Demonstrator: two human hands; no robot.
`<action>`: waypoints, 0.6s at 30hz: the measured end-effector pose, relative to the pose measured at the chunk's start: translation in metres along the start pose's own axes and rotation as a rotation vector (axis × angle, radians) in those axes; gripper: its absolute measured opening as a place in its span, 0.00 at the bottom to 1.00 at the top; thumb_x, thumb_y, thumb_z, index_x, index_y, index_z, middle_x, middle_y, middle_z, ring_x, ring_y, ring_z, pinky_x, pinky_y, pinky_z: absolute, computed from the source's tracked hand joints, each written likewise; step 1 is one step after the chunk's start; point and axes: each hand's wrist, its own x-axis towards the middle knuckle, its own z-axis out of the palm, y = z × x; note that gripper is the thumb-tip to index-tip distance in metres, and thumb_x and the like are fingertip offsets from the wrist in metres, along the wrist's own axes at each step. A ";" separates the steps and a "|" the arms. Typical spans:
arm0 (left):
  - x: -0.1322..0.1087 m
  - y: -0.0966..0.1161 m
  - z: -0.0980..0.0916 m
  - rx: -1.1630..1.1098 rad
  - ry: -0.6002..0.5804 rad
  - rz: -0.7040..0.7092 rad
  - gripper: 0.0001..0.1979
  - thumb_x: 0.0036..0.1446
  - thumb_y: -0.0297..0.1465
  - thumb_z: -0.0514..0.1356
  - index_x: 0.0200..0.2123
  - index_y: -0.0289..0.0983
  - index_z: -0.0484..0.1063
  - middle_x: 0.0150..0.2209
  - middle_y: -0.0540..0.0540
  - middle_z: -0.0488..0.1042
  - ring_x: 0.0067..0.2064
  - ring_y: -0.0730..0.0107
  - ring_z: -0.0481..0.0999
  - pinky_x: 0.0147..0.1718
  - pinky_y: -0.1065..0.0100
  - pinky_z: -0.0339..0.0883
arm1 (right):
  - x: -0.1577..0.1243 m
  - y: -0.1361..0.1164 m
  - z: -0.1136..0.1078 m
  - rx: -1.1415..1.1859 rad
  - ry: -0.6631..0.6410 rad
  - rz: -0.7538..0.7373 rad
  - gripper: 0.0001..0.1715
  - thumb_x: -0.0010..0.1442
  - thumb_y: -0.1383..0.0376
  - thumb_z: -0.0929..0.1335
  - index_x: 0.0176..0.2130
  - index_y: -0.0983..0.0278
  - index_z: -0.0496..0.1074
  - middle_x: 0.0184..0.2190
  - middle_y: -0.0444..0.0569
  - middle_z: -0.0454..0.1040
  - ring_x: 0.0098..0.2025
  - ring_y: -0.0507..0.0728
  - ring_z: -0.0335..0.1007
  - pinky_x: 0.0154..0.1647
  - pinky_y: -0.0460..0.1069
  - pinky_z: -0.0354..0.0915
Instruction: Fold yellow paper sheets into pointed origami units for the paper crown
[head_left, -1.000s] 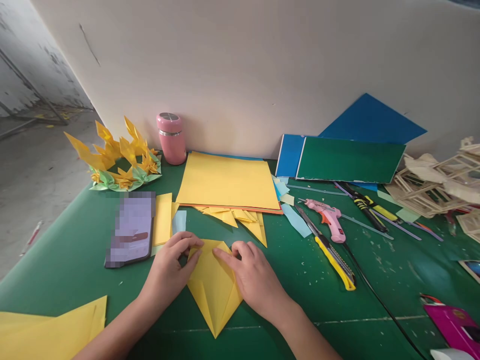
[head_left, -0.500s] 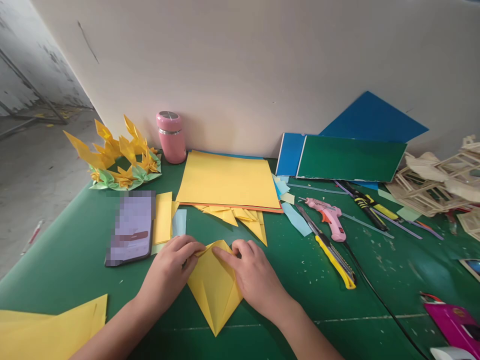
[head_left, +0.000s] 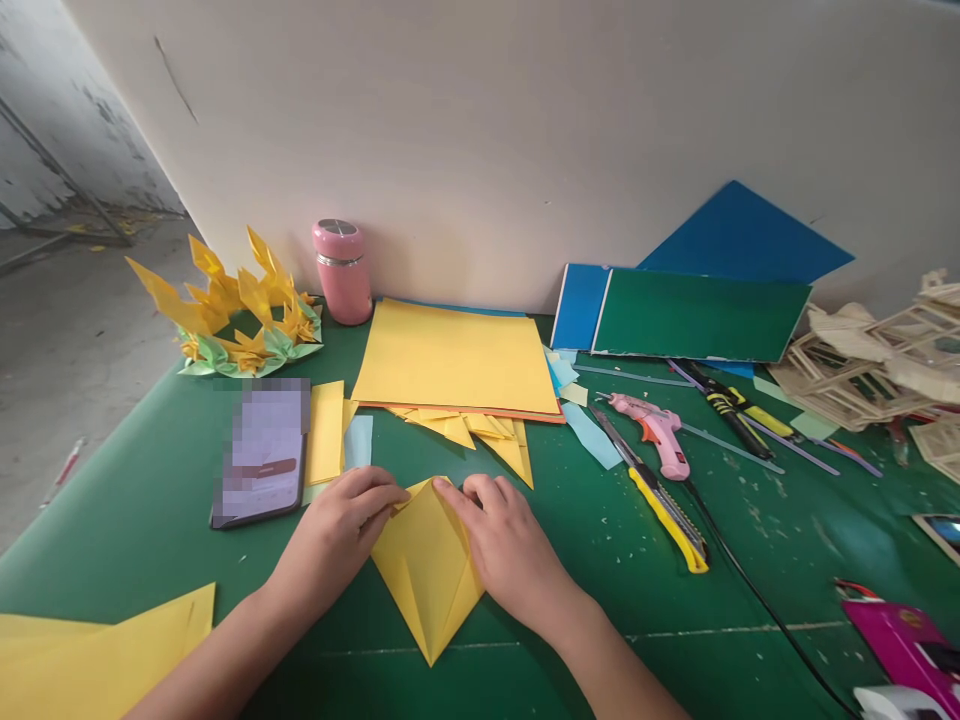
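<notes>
A yellow sheet of origami paper, creased into a kite-like diamond, lies on the green table with one point toward me. My left hand pinches its upper left edge between thumb and fingers. On the upper right edge, my right hand has its index finger stretched to the top corner, the other fingers curled; its thumb is hidden. Just beyond the hands are several folded yellow paper pieces, partly under a stack of coloured sheets with a yellow one on top.
A phone and a yellow-green paper crown stand left, near a pink flask. To the right lie a yellow utility knife, a pink glue gun with its cord, and a wooden stick model. More yellow paper lies front left.
My right index finger has slid up from the paper's upper face to its top corner. My left hand keeps its pinch on the left edge.
</notes>
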 end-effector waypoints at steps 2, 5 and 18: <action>0.000 -0.002 -0.001 0.001 -0.014 0.014 0.16 0.62 0.29 0.49 0.33 0.40 0.76 0.33 0.46 0.76 0.33 0.69 0.76 0.33 0.70 0.70 | 0.000 0.000 0.000 -0.003 0.009 -0.001 0.31 0.61 0.77 0.59 0.61 0.61 0.60 0.40 0.53 0.67 0.39 0.58 0.63 0.40 0.54 0.67; 0.000 -0.003 -0.003 -0.002 -0.039 0.050 0.16 0.63 0.29 0.48 0.33 0.40 0.77 0.34 0.46 0.76 0.34 0.68 0.76 0.34 0.69 0.71 | -0.001 -0.001 -0.001 0.009 -0.003 0.003 0.30 0.60 0.78 0.59 0.60 0.63 0.61 0.41 0.53 0.67 0.40 0.59 0.64 0.41 0.54 0.68; 0.001 -0.008 -0.005 -0.047 -0.133 0.184 0.17 0.65 0.27 0.47 0.40 0.38 0.77 0.39 0.43 0.80 0.39 0.64 0.77 0.37 0.65 0.75 | -0.001 -0.001 -0.003 0.054 -0.021 0.018 0.31 0.59 0.78 0.56 0.60 0.63 0.59 0.44 0.54 0.68 0.42 0.60 0.63 0.43 0.56 0.67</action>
